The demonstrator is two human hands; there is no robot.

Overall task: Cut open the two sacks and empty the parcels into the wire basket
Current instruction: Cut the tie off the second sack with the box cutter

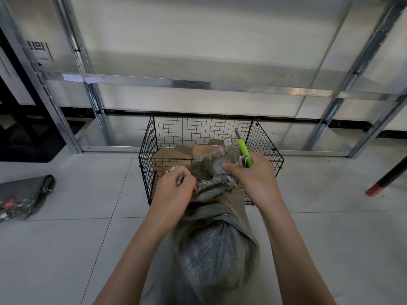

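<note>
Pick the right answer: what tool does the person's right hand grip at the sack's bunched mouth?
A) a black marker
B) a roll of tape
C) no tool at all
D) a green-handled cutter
D: the right hand grips a green-handled cutter, blade pointing up, beside the gathered mouth of the sack, in front of the wire basket.

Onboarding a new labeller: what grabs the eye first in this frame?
At centre the left hand and right hand grip the mouth of a grey sack, the right also holding a green knife, blade out. Behind, a black wire basket holds cardboard parcels; a second sack lies on the floor at left.
</note>
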